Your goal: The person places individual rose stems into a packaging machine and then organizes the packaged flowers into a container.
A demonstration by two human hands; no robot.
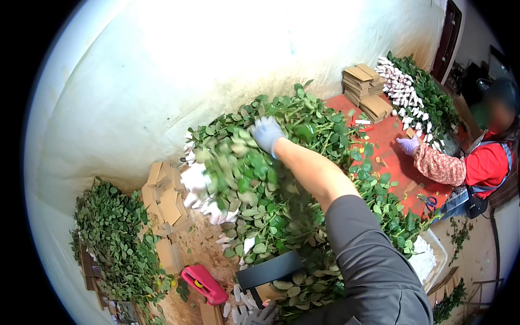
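Observation:
My right hand, in a grey glove, reaches over a heap of leafy rose stems. Its fingers curl around rose stems that blur with movement; exactly how many is hidden by leaves. White-sleeved rose buds point left from the heap, some of them blurred too. At the bottom edge is my left hand, also grey-gloved and partly cut off. It lies beside a dark stand and small white sleeves; its grip is unclear.
A pink tape dispenser and cardboard pieces lie to the left, near more foliage. Right, a co-worker stands at the red table with stacked cardboard, scissors and sleeved roses. A white bin stands below.

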